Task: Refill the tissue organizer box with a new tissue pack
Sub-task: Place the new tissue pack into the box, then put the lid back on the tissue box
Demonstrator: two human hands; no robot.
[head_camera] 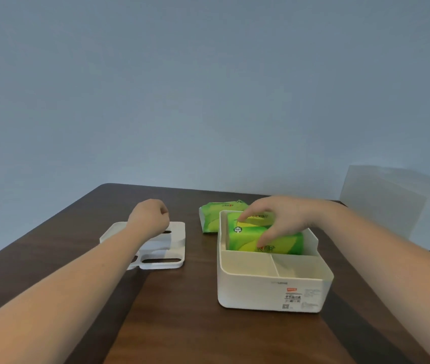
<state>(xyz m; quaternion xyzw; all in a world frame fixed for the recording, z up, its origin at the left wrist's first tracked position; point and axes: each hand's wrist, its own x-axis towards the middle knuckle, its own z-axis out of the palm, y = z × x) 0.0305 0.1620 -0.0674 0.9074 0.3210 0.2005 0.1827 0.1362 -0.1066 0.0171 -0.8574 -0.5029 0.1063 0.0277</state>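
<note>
Now right hand (279, 219) gripping green tissue pack (263, 239) inside organizer box (271, 292); left hand (149, 215) fisted, empty

Two green tissue packs (263, 239) (215, 215) (one boxed), one organizer box (266, 292), one slotted lid (165, 254).

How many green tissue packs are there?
2. One pack sits in the white box's far compartment, under the right hand. The other pack lies on the table just behind the box, partly hidden by it.
</note>
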